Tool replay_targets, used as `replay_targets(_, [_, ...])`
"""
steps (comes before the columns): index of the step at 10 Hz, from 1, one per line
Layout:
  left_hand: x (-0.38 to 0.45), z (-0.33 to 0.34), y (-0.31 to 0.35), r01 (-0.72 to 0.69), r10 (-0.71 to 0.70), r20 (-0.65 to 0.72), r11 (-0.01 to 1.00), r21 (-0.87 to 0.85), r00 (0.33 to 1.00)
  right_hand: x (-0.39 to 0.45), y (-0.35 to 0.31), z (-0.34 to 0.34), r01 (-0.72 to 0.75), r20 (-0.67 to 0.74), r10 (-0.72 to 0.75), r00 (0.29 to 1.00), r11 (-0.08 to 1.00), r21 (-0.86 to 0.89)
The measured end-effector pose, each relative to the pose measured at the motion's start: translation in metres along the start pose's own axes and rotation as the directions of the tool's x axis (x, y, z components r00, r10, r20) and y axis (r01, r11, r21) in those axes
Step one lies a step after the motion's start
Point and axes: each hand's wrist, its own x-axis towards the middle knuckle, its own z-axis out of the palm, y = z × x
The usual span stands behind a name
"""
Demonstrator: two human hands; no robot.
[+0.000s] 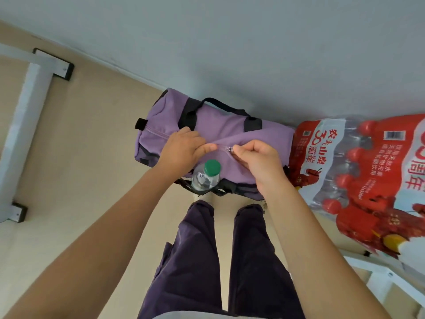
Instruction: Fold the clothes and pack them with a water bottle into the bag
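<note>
Looking down from the head camera: a person stands over a purple bag that lies on the tan floor against the pale wall.

- Bag: black handles arch over its far side. The zipper line along its top reads as shut left of the left hand.
- Left hand: laid flat on the bag's top, thumb pressed to the fabric just left of the zipper pull. Fingers are loosely curled, pinning the cloth and not pinching anything I can make out.
- Right hand: fingers bunched together, thumb and forefinger pinching the tab of the zipper pull. The metal ring shows just left of the fingertips.
- Water bottle: clear, green cap, standing upright in the mesh side pocket on the bag's near side, between the 2 forearms.
- Clothes: not visible; cannot tell whether they are inside.
- Trouser legs: dark purple, just short of the bag.
- Right of the bag, touching its end: a red and white shrink-wrapped pack of bottles.
- Left edge: white metal frame with black feet on the floor.
</note>
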Motion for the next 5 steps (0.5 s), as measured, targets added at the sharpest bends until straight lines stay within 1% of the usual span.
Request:
replay_targets(1, [-0.001, -0.004, -0.002, 0.07, -0.07, 0.011, 0.997, 0.019, 0.997, -0.01, 0.014, -0.034, 0.033, -0.141, -0.051, 0.989, 0.992, -0.123])
replay_targets(2, [0.0, -0.002, 0.007, 0.165, -0.169, 0.028, 0.982, 0.091, 0.985, -0.029, 0.023, -0.061, 0.092, -0.286, -0.15, 0.946, 0.974, -0.207])
replay_targets(3, [0.002, -0.004, 0.009, 0.287, -0.294, 0.049, 0.951, 0.116, 0.955, -0.043, 0.021, -0.081, 0.176, -0.431, -0.296, 0.853, 0.939, -0.295])
replay_targets(4, [0.001, -0.018, 0.017, 0.343, -0.351, 0.112, 0.936, 0.086, 0.93, -0.055, 0.017, -0.087, 0.076, -0.41, -0.133, 0.902, 0.985, -0.152])
replay_targets(5, [0.002, -0.048, 0.035, 0.383, -0.367, 0.149, 0.918, -0.104, 0.918, -0.071, 0.0, -0.09, -0.05, -0.318, 0.038, 0.947, 0.998, -0.029])
